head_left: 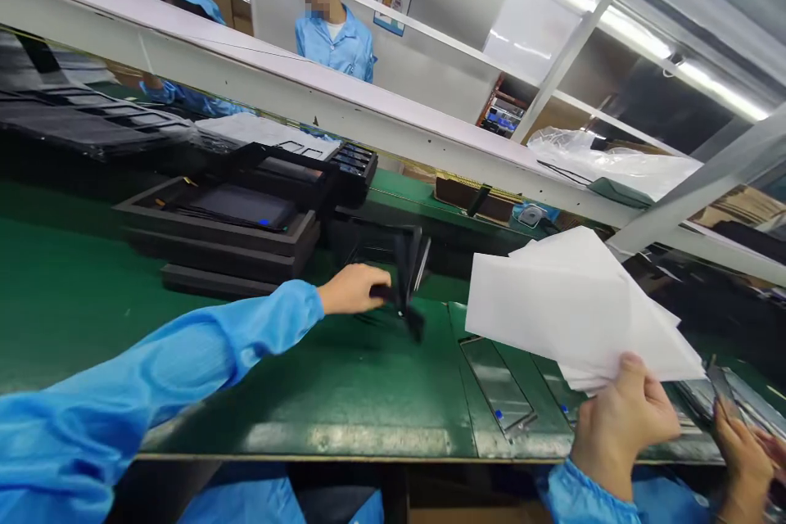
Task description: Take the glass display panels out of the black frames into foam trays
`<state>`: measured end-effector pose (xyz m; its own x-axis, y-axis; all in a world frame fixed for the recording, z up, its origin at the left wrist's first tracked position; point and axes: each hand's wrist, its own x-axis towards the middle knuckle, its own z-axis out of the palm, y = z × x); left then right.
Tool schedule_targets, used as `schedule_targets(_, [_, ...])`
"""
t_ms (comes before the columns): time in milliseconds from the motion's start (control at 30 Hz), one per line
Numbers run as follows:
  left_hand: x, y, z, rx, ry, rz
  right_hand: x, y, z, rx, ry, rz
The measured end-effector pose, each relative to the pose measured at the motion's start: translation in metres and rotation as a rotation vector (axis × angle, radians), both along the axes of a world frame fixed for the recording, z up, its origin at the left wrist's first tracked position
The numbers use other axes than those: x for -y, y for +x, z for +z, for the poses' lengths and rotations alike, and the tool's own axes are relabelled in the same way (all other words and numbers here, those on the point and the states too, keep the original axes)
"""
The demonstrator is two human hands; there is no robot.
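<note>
My left hand (353, 291) reaches across the green bench mat (307, 401) and pinches a blurred black flexible sheet (406, 282), which stands up from my fingers. My right hand (626, 426) is shut on the lower edge of a fanned stack of white paper sheets (583, 311). Just below that stack lies a clear glass panel (496, 385) with a blue mark, flat on the mat. Further right, a neighbouring person's hand (744, 458) is at a pile of glass panels (730, 397), partly cut off by the frame edge.
A white shelf beam (307, 82) runs across the bench above black foam trays (214, 221), one holding a dark screen panel (237, 207). Beyond the beam stand co-workers (335, 37) in blue gowns and caps. A plastic bag (614, 164) lies at the back right.
</note>
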<state>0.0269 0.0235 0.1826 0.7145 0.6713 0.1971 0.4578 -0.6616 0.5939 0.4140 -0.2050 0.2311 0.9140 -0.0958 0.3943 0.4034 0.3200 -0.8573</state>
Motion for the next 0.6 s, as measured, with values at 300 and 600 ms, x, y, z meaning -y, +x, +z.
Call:
schedule_targets(300, [0.067, -0.047, -0.082, -0.27, -0.111, -0.445, 0.016, -0.026, -0.022, -0.004, -0.114, 0.08])
schedule_targets(600, [0.037, -0.037, -0.098, 0.024, -0.283, 0.158, 0.004, -0.056, -0.021, -0.005, -0.157, 0.179])
